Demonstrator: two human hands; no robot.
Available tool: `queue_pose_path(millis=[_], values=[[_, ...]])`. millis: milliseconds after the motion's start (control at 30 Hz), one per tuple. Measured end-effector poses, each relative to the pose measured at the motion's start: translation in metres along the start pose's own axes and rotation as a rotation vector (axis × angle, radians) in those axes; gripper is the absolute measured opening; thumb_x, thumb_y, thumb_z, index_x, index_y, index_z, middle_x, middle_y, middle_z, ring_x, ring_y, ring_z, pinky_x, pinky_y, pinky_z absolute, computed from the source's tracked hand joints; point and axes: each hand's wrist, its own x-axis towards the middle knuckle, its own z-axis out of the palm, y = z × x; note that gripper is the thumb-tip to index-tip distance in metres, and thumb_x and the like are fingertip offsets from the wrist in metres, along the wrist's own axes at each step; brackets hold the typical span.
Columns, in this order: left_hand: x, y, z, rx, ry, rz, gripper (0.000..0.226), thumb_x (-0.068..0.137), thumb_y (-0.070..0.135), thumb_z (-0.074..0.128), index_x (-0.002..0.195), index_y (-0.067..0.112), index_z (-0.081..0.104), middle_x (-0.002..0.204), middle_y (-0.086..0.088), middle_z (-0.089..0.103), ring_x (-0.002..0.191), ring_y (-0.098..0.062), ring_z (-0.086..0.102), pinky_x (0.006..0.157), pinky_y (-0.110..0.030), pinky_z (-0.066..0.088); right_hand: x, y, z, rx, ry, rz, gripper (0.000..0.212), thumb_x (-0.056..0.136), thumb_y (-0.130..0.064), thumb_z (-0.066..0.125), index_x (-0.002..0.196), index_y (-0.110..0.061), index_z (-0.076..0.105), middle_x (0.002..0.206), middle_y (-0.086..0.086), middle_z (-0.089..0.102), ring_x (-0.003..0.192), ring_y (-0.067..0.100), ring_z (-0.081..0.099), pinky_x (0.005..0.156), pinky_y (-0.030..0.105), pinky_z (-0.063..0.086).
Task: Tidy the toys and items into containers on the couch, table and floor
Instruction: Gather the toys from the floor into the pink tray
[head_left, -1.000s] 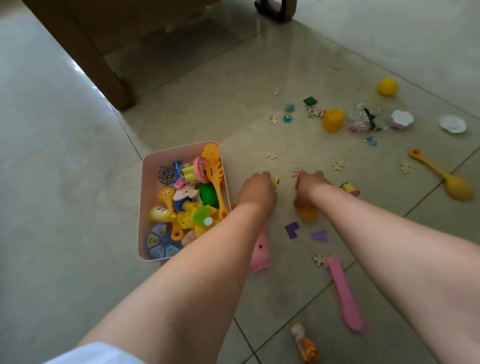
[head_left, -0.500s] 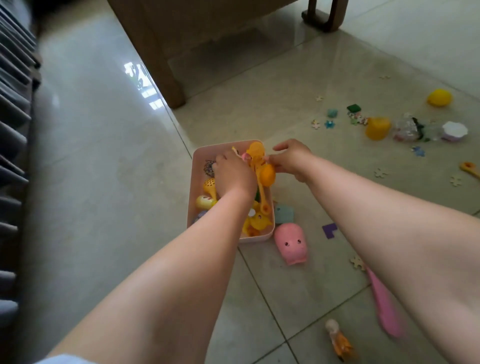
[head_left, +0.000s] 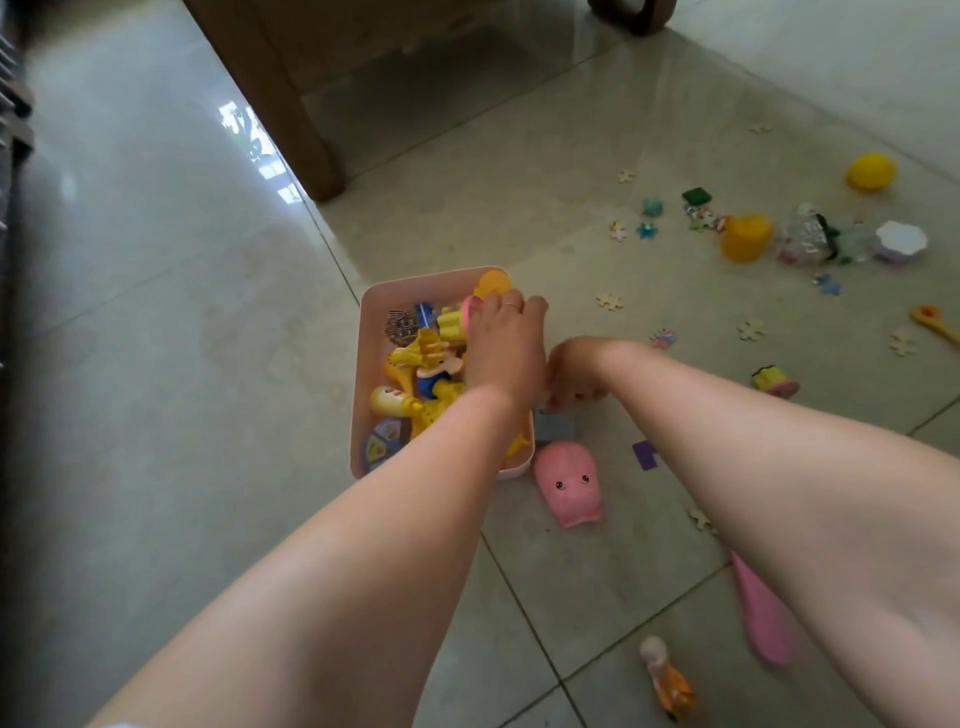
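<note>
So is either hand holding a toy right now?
Cannot be told. The left hand lies over the pink bin; the right hand curls down beside it.

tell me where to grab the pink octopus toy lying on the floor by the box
Grip the pink octopus toy across its rounded head, coming from above. It lies flat, face up, with bare tile on its right and near sides. The pink box stands close on its left, so the right hand seems the easier one.

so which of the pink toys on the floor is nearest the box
The pink octopus toy, lying right beside the pink box at its near corner. The long pink paddle lies farther off, toward the camera.
</note>
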Motion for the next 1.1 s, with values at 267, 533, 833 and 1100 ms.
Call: queue_pose_path(millis=[267, 533, 833, 1100], values=[[-0.001, 0.001, 0.02, 0.194, -0.228, 0.222, 0.027, 0.084, 0.015, 0.054, 0.11, 0.017, 0.063, 0.107, -0.004, 0.065, 0.114, -0.026, 0.045, 0.092, -0.035, 0.031, 0.027, 0.005, 0.019, -0.147, 0.079, -0.059, 0.072, 0.07, -0.056, 0.074, 0.129, -0.018, 0.057, 0.13, 0.007, 0.06, 0.115, 0.029, 0.059, 0.097, 0.036, 0.05], [-0.003, -0.014, 0.014, 0.339, -0.271, 0.149, 0.022, 0.083, 0.007, 0.049, 0.098, 0.012, 0.066, 0.099, -0.008, 0.065, 0.111, -0.029, 0.044, 0.093, -0.037, 0.03, 0.014, 0.033, 0.006, 0.057, 0.181, -0.013, 0.064, 0.072, -0.043, 0.08, 0.123, -0.01, 0.059, 0.127, 0.008, 0.06, 0.115, 0.028, 0.058, 0.096, 0.033, 0.049], [-0.004, 0.017, 0.033, 0.4, -0.345, 0.153, 0.027, 0.09, 0.012, 0.047, 0.105, 0.01, 0.069, 0.106, -0.009, 0.068, 0.115, -0.029, 0.043, 0.1, -0.036, 0.026, 0.012, 0.033, 0.025, 0.026, 0.31, 0.017, 0.067, 0.073, -0.032, 0.077, 0.129, -0.015, 0.045, 0.13, 0.013, 0.042, 0.116, 0.034, 0.055, 0.091, 0.037, 0.046], [0.0, 0.026, 0.038, 0.399, -0.444, -0.023, 0.028, 0.094, 0.012, 0.044, 0.115, 0.013, 0.062, 0.121, -0.009, 0.061, 0.119, -0.029, 0.048, 0.102, -0.035, 0.03, 0.01, 0.052, 0.027, 0.191, 0.349, 0.127, 0.064, 0.079, -0.035, 0.071, 0.133, -0.014, 0.043, 0.134, 0.013, 0.04, 0.119, 0.033, 0.053, 0.092, 0.037, 0.045]])
